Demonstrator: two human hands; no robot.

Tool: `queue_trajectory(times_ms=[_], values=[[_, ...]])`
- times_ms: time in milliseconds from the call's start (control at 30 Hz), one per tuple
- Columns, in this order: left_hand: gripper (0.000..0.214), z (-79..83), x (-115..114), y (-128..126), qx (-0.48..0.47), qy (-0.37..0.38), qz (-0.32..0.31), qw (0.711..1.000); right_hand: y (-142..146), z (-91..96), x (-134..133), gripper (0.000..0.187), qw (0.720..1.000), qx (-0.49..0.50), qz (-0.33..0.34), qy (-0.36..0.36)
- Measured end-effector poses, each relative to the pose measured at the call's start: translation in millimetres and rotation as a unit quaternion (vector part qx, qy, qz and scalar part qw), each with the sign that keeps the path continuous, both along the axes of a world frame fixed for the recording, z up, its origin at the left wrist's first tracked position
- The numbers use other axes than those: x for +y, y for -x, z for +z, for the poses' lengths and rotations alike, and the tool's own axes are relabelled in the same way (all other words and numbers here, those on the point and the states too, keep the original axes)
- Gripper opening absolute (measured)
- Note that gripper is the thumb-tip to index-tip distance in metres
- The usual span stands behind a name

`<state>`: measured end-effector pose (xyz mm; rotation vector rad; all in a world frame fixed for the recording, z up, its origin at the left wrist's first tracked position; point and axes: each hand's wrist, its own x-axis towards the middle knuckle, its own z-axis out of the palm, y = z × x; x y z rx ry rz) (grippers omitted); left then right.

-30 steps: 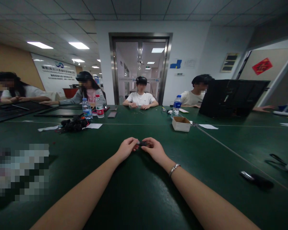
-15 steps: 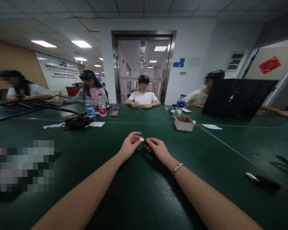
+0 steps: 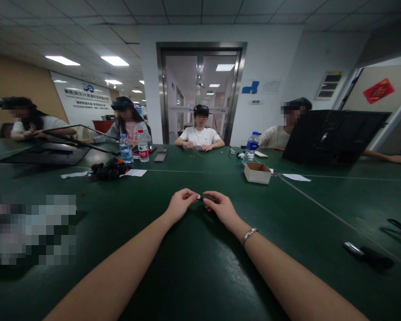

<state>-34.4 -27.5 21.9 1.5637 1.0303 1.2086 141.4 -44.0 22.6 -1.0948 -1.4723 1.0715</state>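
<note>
My left hand and my right hand meet over the dark green table, a little beyond its middle. Between their fingertips they pinch a small dark part with a silver end. Both hands have their fingers curled in around it. A metal bracelet sits on my right wrist. What the small part is I cannot make out.
A small cardboard box stands ahead to the right, a pile of black parts ahead to the left, with water bottles behind. A dark tool lies at right. Several people sit along the far edge; a black panel stands at right.
My hands stayed together on the small part and shifted their pinch slightly. At far left a person tilted a dark flat panel up off the table.
</note>
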Motion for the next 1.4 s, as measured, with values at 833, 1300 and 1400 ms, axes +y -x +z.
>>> queue_trajectory(times_ms=[833,1300,1400], values=[[0.047,0.6,1.2,2.7,0.113,0.017,0.036,0.993,4.0,5.2,-7.3,0.04,0.999,-0.044,-0.022,-0.018],[0.057,1.3,-3.2,0.0,0.149,0.013,0.095,0.984,8.1,2.1,-10.6,0.029,0.991,-0.08,-0.037,-0.098],[0.057,-0.3,-1.1,-0.5,0.151,0.012,0.103,0.983,7.8,-0.7,-8.1,0.028,0.99,-0.081,-0.035,-0.11]])
